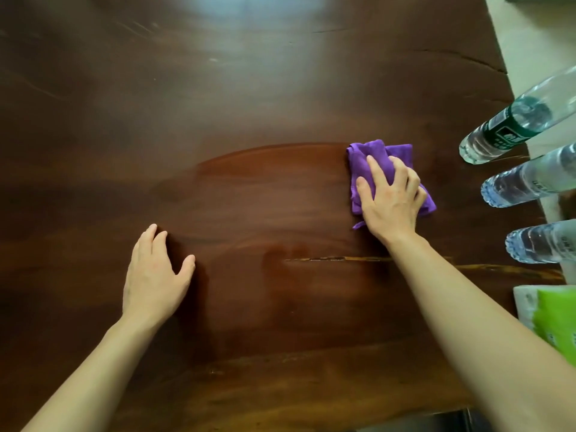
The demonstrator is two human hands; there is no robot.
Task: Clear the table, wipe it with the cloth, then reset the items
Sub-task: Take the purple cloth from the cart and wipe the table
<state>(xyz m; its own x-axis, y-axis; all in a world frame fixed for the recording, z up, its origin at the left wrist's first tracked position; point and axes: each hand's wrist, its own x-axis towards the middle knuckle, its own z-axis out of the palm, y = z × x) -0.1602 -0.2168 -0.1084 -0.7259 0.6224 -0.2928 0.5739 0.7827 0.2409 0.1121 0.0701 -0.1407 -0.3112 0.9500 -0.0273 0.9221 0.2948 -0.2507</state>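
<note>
A folded purple cloth (380, 157) lies on the dark brown wooden table (218, 104), right of centre. My right hand (389, 198) presses flat on top of the cloth, fingers spread over it. A damp arc-shaped streak runs left from the cloth across the wood. My left hand (156, 272) rests palm down on the bare table at the lower left, fingers apart, holding nothing.
Three clear plastic water bottles stand along the table's right edge: one with a green label (511, 123), a second (526, 182) and a third (542, 241). A green and white tissue pack (548, 316) lies at the near right. Pale floor shows beyond the right edge.
</note>
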